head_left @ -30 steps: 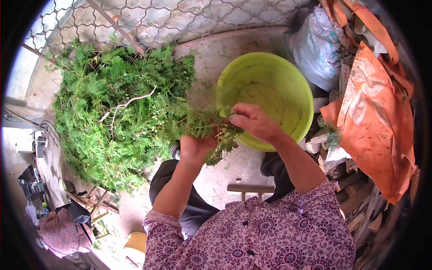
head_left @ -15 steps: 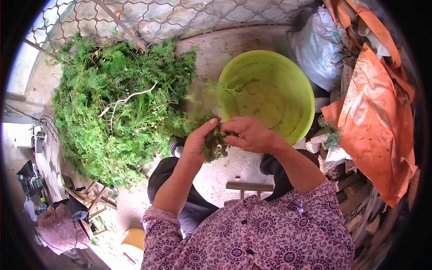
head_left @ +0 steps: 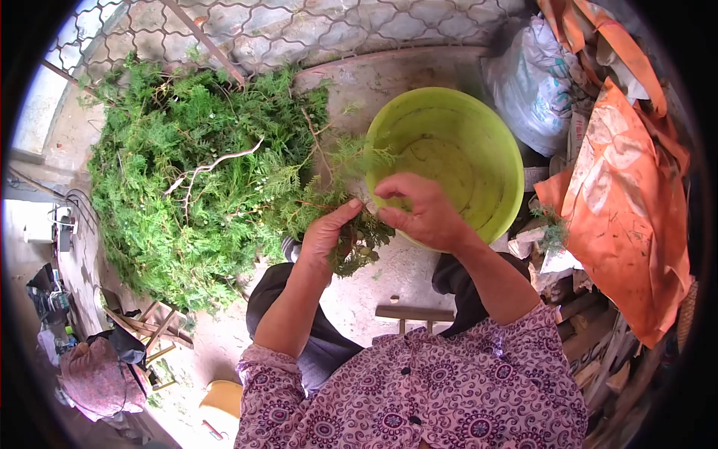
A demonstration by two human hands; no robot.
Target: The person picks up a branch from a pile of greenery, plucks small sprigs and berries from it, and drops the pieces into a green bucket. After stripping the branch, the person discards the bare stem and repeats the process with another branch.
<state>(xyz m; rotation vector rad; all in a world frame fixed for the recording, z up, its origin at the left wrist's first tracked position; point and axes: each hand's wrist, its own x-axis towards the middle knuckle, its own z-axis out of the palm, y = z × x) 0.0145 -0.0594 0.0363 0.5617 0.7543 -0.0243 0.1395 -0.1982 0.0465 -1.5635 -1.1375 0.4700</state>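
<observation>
In the head view my left hand (head_left: 329,236) is closed around a green conifer branch (head_left: 363,239), with leafy sprays sticking out above and below the fist. Small roundish cones or seeds seem to sit among its lower leaves. Just right of it is my right hand (head_left: 422,213), its thumb and forefinger bent and apart, nothing visible between them. The other fingers are partly hidden. Beyond the right hand stands a yellow-green plastic basin (head_left: 512,161), with a few dark specks on its bottom. A large heap of cut conifer branches (head_left: 194,172) lies to the left.
A wire mesh fence (head_left: 336,26) runs along the back. At the right are a white sack (head_left: 535,82), an orange tarp-like sheet (head_left: 621,217) and stacked firewood (head_left: 591,322). A low wooden stool (head_left: 415,313) is between my knees. Lower left, a yellow container (head_left: 223,396) stands.
My right hand has come off the branch, its thumb and forefinger parting as it moved slightly right and up. The left hand still grips the branch, whose sprays have shifted.
</observation>
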